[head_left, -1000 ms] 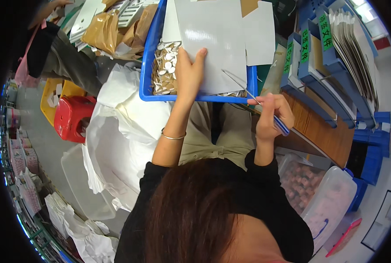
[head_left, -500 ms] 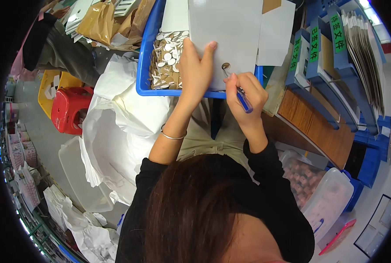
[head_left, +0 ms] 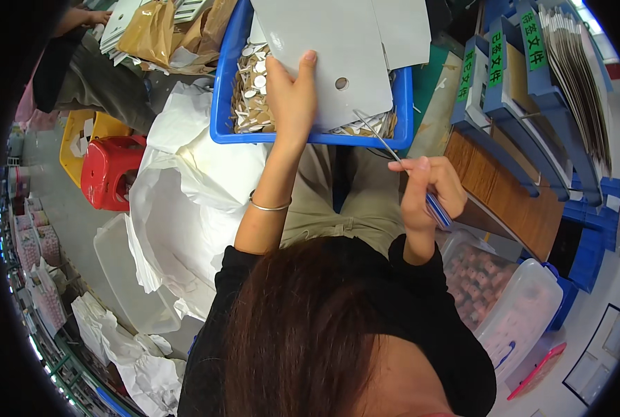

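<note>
My left hand [head_left: 292, 94] grips a white cardboard sheet [head_left: 337, 42] at its left edge, the thumb lying on top and the other fingers mostly hidden beneath. A small round hole [head_left: 342, 83] goes through the sheet near its lower part. My right hand [head_left: 431, 191] is closed round a blue-handled screwdriver [head_left: 383, 141] with a long thin metal shaft, its tip just below the sheet's near edge and apart from the hole. Under the sheet, a blue plastic bin [head_left: 310, 139] holds many small white and brown cardboard discs [head_left: 254, 104].
Blue file holders [head_left: 511, 118] stand on a wooden surface [head_left: 504, 184] at right, above a clear box of pink pieces [head_left: 477, 285]. White sacking [head_left: 184, 187], a red stool [head_left: 108, 174] and a yellow crate [head_left: 80, 132] lie left. Another person [head_left: 87, 76] is at far left.
My right hand has drawn the screwdriver out of the hole, moving right and toward me. My left hand and the sheet have shifted slightly left and away, uncovering discs along the bin's near edge.
</note>
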`<action>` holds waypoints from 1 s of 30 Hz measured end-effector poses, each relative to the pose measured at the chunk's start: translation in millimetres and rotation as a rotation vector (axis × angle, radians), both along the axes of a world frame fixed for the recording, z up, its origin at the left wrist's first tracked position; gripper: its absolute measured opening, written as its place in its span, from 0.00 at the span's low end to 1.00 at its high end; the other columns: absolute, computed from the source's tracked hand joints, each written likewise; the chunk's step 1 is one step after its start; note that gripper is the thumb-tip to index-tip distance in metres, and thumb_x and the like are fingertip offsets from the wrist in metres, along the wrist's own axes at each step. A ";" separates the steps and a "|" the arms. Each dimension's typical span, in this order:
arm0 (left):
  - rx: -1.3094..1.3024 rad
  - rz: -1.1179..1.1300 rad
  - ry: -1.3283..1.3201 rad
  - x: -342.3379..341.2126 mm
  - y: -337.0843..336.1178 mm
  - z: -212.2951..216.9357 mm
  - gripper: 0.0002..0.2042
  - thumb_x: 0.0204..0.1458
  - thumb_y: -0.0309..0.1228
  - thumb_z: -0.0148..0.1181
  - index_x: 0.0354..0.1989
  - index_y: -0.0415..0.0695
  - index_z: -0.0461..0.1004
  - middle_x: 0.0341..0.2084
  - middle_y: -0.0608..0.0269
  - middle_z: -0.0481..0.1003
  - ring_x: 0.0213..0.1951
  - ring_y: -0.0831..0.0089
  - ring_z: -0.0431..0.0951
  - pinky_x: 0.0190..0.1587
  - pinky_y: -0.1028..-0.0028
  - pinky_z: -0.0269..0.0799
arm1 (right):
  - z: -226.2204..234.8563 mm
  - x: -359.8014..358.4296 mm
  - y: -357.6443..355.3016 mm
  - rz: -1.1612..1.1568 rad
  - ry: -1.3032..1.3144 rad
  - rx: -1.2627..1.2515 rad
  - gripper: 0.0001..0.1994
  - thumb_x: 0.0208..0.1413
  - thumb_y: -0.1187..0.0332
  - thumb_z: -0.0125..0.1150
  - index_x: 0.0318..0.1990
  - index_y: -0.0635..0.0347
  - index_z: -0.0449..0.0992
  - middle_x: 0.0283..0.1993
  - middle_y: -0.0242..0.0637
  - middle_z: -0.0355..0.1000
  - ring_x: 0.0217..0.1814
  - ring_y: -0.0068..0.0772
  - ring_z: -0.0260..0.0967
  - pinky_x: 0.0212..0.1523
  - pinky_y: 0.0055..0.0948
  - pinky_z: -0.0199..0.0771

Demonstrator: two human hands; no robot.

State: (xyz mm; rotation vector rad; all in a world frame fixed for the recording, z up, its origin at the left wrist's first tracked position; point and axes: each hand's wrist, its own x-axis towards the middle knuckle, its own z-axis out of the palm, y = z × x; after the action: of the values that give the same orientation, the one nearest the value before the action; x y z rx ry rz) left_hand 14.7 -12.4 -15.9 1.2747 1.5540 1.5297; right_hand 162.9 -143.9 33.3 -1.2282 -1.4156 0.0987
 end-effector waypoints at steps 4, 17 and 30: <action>0.006 0.013 0.062 -0.1 -1.1 3.5 0.18 0.53 0.43 0.53 0.27 0.39 0.58 0.18 0.65 0.58 0.21 0.73 0.59 0.28 0.72 0.62 | -16.0 -8.2 6.8 0.043 0.033 -0.011 0.10 0.48 0.82 0.50 0.17 0.65 0.69 0.19 0.34 0.71 0.15 0.22 0.59 0.20 0.16 0.58; -0.015 -0.016 -0.386 -11.6 -0.9 18.2 0.19 0.54 0.38 0.54 0.39 0.30 0.65 0.29 0.52 0.72 0.28 0.70 0.72 0.31 0.78 0.70 | 24.7 11.0 1.5 0.184 0.148 0.388 0.09 0.49 0.77 0.48 0.19 0.60 0.68 0.19 0.39 0.68 0.19 0.34 0.61 0.27 0.24 0.63; -0.227 -0.541 -0.792 -29.8 -33.8 79.8 0.16 0.52 0.35 0.57 0.39 0.32 0.68 0.34 0.46 0.73 0.30 0.67 0.76 0.28 0.81 0.71 | 16.6 11.9 63.7 0.375 -0.429 0.128 0.16 0.29 0.69 0.72 0.32 0.57 0.77 0.17 0.27 0.66 0.17 0.25 0.60 0.21 0.22 0.57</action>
State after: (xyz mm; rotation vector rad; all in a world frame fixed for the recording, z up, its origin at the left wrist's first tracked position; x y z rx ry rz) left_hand -15.0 -46.2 63.9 0.7225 0.7584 1.2261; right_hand 174.8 -80.2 49.9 -0.8965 -1.9855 -0.0005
